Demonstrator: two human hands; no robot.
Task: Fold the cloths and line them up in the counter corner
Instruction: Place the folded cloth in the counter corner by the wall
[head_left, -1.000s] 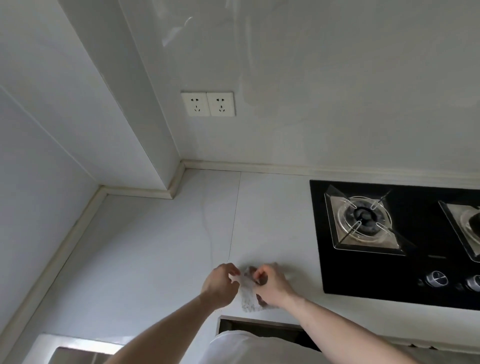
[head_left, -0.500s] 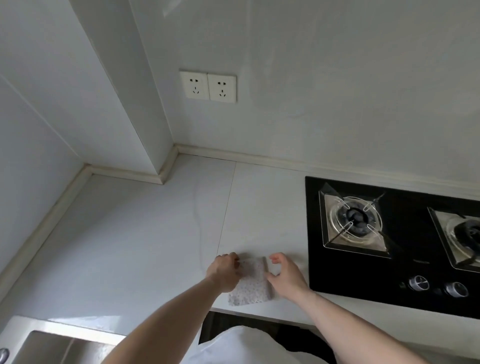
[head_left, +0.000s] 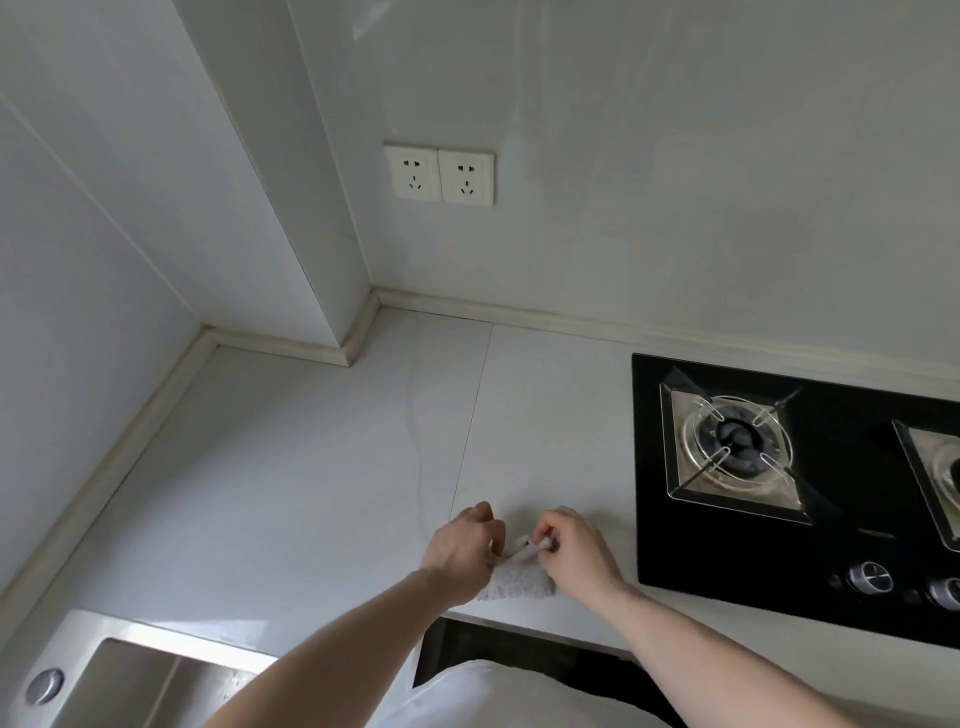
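Now the cloth (head_left: 519, 586) is shorter than it was half a second ago: then it lay as a flat speckled rectangle between the two hands, and now its far edge is lifted and drawn toward the person, so only a small patch of it rests on the bench (head_left: 291, 483). The left hand (head_left: 460, 551) and the right hand (head_left: 576, 553) have closed in on each other, each pinching the raised edge with curled fingers (head_left: 543, 535), thumb against fingertips; nothing else is held. I read this as a fold in progress, the top half being brought over the bottom half, and not yet pressed flat. The cloth itself is small, pale grey-white with fine darker speckles, soft and thin enough to droop where it is lifted; its pinched edge shows as a light rolled strip between the hands. It sits near the front edge of the bench, just left of the black hob (head_left: 779, 519) and well apart from the counter corner (head_left: 363, 332), so the placing step is, by my judgement, still to come. Only one cloth is in sight.
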